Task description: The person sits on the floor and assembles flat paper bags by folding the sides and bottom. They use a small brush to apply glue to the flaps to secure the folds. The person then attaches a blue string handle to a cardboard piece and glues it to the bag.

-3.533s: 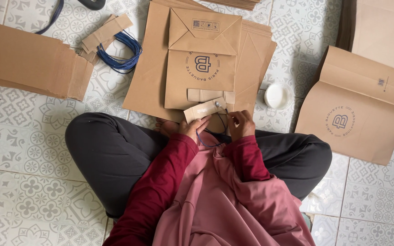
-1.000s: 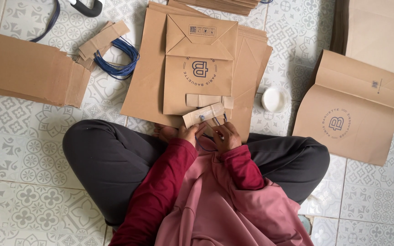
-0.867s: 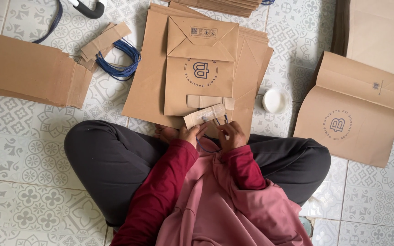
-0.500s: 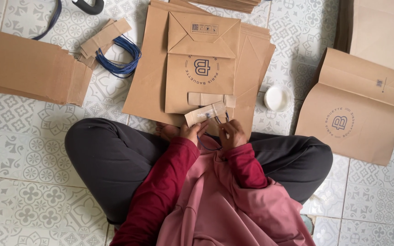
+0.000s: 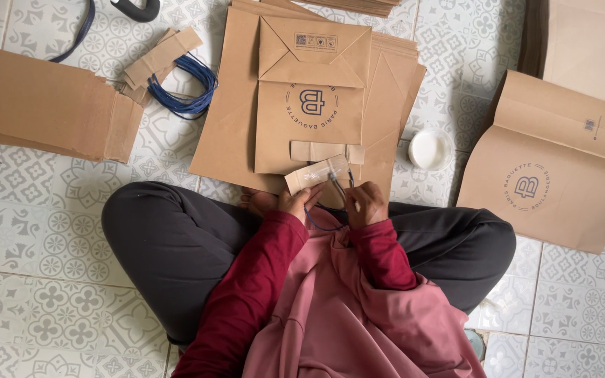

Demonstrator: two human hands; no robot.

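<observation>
Covering the whole view, a patterned tiled floor (image 5: 50,280) is seen, on which a person in dark trousers and a pink top with dark red sleeves is seated cross-legged. A long flattened brown carton (image 5: 43,105) is laid at the left edge, and a folded brown paper bag (image 5: 554,168) with a round printed mark is spread at the right. A stack of flat brown paper bags (image 5: 309,91) is placed straight ahead of the knees, its near edge close to the hands. Beside the carton, a bundle of blue cord (image 5: 183,87) is coiled, touching a few short cardboard strips (image 5: 159,59). A small round white pot (image 5: 428,148) is set between the stack and the right-hand bag. A narrow cardboard strip (image 5: 316,173) is gripped by the left hand (image 5: 295,203), fingers closed on its lower edge, and is held just above the near edge of the stack. The right hand (image 5: 365,204) is closed around a thin blue cord (image 5: 334,192), which is led up to the right end of the strip and loops down between the two hands. Whether the cord passes through the strip cannot be told.
</observation>
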